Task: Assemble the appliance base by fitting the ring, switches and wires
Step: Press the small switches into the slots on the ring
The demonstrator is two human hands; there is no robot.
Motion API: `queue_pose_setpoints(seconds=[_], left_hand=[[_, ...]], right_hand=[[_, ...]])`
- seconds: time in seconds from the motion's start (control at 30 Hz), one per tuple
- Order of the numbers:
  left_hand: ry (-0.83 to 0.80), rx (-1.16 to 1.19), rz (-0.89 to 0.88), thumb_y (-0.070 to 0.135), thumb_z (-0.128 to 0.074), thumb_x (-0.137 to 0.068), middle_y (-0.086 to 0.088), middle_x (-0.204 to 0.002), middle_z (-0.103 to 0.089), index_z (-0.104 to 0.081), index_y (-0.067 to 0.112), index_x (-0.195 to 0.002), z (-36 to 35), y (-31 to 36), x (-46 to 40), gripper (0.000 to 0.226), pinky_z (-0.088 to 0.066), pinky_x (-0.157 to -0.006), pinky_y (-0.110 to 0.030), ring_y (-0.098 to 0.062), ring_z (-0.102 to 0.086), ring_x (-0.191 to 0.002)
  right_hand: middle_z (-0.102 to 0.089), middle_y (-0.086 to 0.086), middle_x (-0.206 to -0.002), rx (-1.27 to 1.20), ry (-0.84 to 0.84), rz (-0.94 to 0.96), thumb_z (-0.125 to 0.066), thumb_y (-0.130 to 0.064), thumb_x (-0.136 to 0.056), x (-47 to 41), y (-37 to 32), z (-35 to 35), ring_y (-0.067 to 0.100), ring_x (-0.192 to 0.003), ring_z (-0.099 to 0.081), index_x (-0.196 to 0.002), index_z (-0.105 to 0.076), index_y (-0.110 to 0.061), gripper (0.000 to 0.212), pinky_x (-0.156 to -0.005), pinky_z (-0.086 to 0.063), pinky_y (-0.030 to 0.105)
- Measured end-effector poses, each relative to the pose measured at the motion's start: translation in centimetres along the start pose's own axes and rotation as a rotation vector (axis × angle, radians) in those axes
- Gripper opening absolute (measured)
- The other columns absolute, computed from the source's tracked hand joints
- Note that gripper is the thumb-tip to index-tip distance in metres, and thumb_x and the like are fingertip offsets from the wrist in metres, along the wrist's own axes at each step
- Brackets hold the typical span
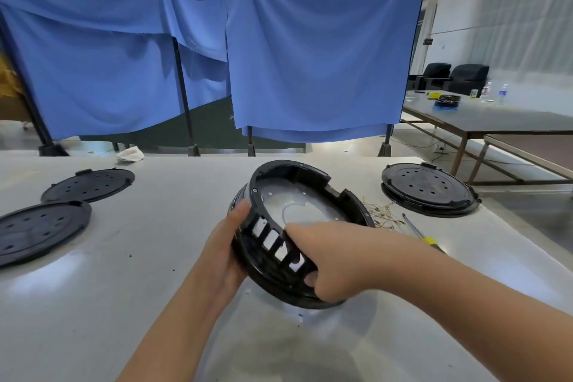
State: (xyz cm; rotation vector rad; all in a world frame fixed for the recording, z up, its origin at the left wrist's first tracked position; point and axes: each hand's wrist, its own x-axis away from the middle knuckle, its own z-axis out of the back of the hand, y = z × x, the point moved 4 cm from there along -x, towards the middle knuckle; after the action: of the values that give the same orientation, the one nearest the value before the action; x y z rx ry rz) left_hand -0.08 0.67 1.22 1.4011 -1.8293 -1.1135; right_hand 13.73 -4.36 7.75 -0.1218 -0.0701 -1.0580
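Observation:
A black round appliance base ring [313, 183] with slotted side windows is held tilted above the white table [155, 257], its open side facing me. A silvery metal plate [297, 205] shows inside it. My left hand [226, 245] grips the ring's left outer wall, thumb on the rim. My right hand [325, 260] holds the near lower edge, with fingers curled over the rim. A tangle of thin wires with yellowish terminals [383, 214] lies on the table just right of the ring.
Two black perforated round covers [88, 184] [37, 229] lie at the left. A stack of similar black covers [429, 189] sits at the right. A yellow-handled screwdriver [421, 234] lies near the wires. Blue cloth screens [310, 56] stand behind the table.

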Motion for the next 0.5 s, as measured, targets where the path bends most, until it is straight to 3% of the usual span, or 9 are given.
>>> queue_pose_setpoints(seconds=[0.1,0.23,0.33,0.4,0.5], left_hand=[[0.063,-0.121,0.019,0.047,-0.072,-0.07,-0.005,-0.101,-0.075,-0.077,0.02,-0.1,0.3,-0.7,-0.2,0.041,-0.057,-0.067,-0.03,-0.019,-0.072,-0.09],[0.182,-0.242,0.038,0.05,-0.079,-0.059,-0.019,-0.112,-0.069,-0.068,0.007,-0.114,0.7,-1.4,-0.1,0.07,-0.056,-0.079,-0.037,-0.033,-0.068,-0.1],[0.295,-0.296,-0.002,0.045,-0.078,-0.053,-0.01,-0.118,-0.065,-0.047,0.014,-0.135,1.1,-1.8,0.1,0.093,-0.052,-0.075,-0.029,-0.022,-0.067,-0.101],[0.284,-0.335,0.018,0.043,-0.076,-0.055,-0.005,-0.115,-0.066,-0.047,0.017,-0.133,0.9,-2.3,0.2,0.087,-0.051,-0.067,-0.024,-0.016,-0.068,-0.096],[0.242,-0.397,0.075,0.043,-0.067,-0.059,-0.004,-0.104,-0.071,-0.064,0.021,-0.109,0.3,-3.2,0.3,0.055,-0.05,-0.066,-0.025,-0.014,-0.07,-0.088]], right_hand=[[-0.046,-0.003,-0.079,0.073,-0.008,0.006,-0.056,-0.017,-0.082,0.2,0.2,-0.8,0.011,-0.063,-0.041,-0.1,-0.038,-0.017,0.025,-0.048,-0.028,0.025],[-0.037,-0.005,-0.075,0.14,-0.007,-0.016,-0.056,-0.017,-0.085,0.7,1.0,-1.4,0.015,-0.063,-0.038,-0.096,-0.03,-0.02,0.028,-0.048,-0.023,0.025],[-0.038,-0.005,-0.076,0.159,0.002,-0.034,-0.055,-0.013,-0.084,1.2,1.6,-2.0,0.019,-0.065,-0.042,-0.095,-0.029,-0.021,0.03,-0.047,-0.024,0.027],[-0.044,-0.003,-0.081,0.152,-0.001,-0.052,-0.056,-0.012,-0.084,1.4,2.2,-2.2,0.021,-0.07,-0.045,-0.095,-0.033,-0.021,0.027,-0.048,-0.027,0.027],[-0.049,-0.003,-0.091,0.096,-0.024,-0.093,-0.056,-0.015,-0.086,1.8,3.2,-2.2,0.022,-0.078,-0.047,-0.1,-0.042,-0.021,0.021,-0.05,-0.028,0.026]])
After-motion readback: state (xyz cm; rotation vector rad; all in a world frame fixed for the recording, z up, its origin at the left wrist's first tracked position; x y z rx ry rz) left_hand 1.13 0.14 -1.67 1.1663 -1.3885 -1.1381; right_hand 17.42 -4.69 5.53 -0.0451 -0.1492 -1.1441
